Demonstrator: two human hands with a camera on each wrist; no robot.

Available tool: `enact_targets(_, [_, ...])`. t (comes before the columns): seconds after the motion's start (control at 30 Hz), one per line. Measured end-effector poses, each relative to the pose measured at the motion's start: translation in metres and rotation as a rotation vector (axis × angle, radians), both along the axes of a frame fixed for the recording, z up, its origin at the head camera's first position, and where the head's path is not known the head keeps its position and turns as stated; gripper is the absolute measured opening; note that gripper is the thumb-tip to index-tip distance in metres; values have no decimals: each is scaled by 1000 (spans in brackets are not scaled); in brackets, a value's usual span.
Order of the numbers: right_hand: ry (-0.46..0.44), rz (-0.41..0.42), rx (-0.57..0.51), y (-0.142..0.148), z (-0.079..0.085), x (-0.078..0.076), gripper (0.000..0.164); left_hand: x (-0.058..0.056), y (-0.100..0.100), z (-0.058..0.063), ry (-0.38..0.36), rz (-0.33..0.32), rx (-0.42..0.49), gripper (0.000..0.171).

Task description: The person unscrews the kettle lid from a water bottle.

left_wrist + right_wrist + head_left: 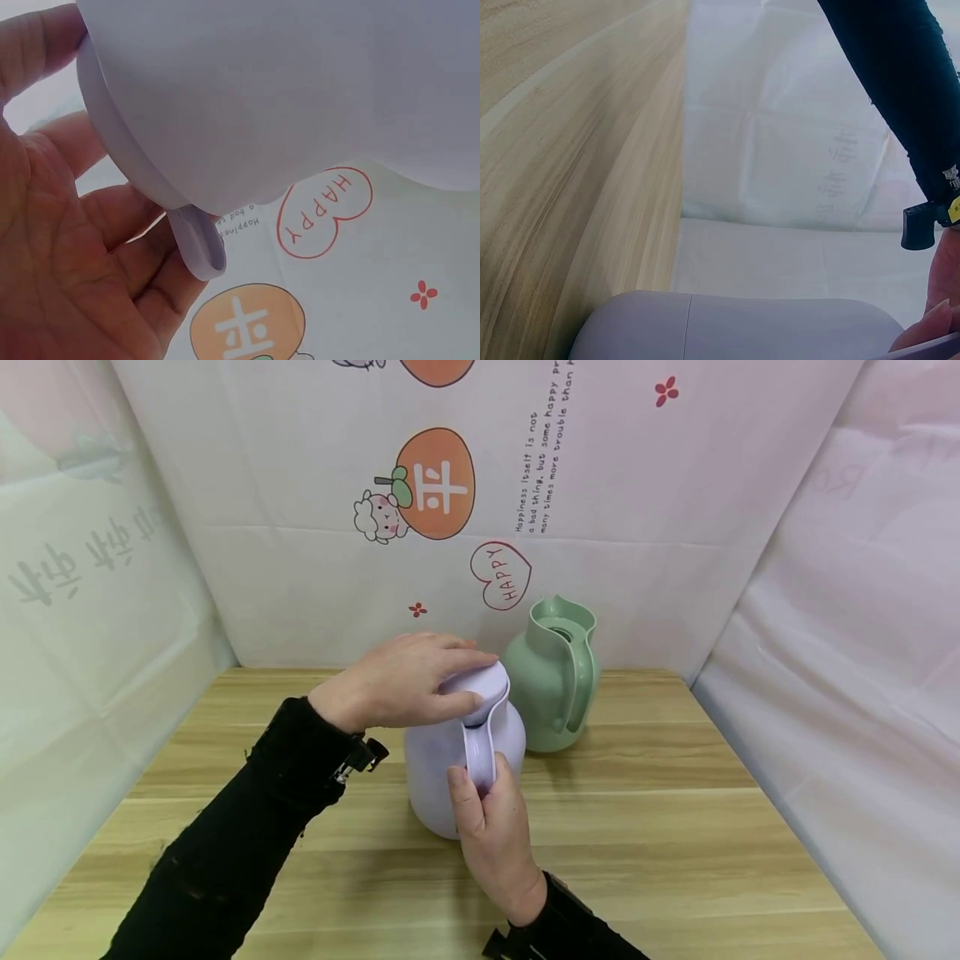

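Note:
A lavender thermos jug [435, 777] stands upright on the wooden table. My left hand [408, 681] grips its round lid [489, 687] from the left, the thumb on the near side and fingers across the top. Below, my right hand [495, 839] holds the jug's handle [480, 756], thumb up along it. The left wrist view shows the left hand [60, 225] with fingers bent about the jug's top edge, beside a lavender loop-shaped piece [199, 244]. In the right wrist view the jug's body [742, 326] appears sideways; the right hand cannot be made out there.
Behind and to the right of the lavender jug stands a green jug [551, 693], close to it, with its top opening uncovered. Printed white cloth [300, 593] hangs behind the wooden table [637, 827] and along both sides.

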State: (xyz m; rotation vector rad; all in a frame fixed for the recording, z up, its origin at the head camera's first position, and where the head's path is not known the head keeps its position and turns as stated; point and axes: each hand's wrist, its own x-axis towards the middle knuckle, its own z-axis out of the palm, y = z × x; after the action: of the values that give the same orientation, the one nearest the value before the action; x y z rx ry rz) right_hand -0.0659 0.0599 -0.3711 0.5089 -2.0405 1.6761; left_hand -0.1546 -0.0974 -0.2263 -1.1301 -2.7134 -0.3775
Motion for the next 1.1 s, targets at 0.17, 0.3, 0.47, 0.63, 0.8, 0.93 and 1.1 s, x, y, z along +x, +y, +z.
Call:
enact_targets(0.17, [-9, -2, 0, 0, 0, 0, 13, 1, 2, -1, 41, 11, 2, 51])
enact_targets(0.3, [-15, -4, 2, 0, 1, 1, 13, 2, 3, -2, 70, 20, -3, 53])
enact_targets(0.47, [-24, -14, 12, 0, 1, 1, 14, 2, 5, -3, 92, 46, -4, 54])
enact_targets(0.63, [-27, -17, 17, -1, 2, 1, 15, 3, 6, -4, 102, 76, -4, 53])
enact_targets(0.8, [-18, -22, 19, 0, 1, 1, 14, 4, 9, -4, 110, 104, -10, 52])
enact_targets(0.93, [-12, -19, 14, 0, 0, 0, 15, 5, 11, -4, 111, 127, -9, 51])
enact_targets(1.1, [-8, -17, 10, 0, 0, 0, 15, 7, 14, -3, 123, 160, -12, 52])
